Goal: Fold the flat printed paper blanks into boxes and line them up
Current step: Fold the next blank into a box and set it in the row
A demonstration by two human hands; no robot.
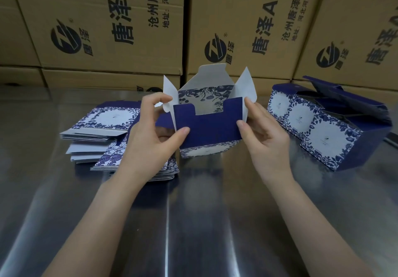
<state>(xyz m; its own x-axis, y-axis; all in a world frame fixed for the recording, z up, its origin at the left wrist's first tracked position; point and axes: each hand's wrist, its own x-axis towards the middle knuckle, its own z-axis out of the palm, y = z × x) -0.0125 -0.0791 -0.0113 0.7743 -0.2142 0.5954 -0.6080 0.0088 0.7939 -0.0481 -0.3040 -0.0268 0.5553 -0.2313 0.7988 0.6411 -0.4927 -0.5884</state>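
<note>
Midway through closing one end of a dark blue and white flower-printed paper box (206, 125), held just above the shiny steel table (193, 222). Sits between a stack of flat printed blanks (103, 130) on the left and a row of three folded boxes (323, 134) on the right.

Grips it from both sides. Clamps the left hand (150, 138) on the left edge, thumb flat on the dark blue notched front flap (206, 123), curled fingers up by the white left side flap (169, 92). Pinches the right edge with the right hand (265, 134), thumb on the same front flap, forefinger against the white right side flap (247, 89).

Shows all four end flaps standing open, the white rear flap (213, 74) with its tab included. Looks like the tuck-in step.

Calls next, most likely, for pushing both side flaps inward, then folding the front and rear flaps over them and locking tab into notch. Needs setting down at the end of the row after that, touching its neighbour.

Backs onto stacked brown cardboard cartons (107, 28).
</note>
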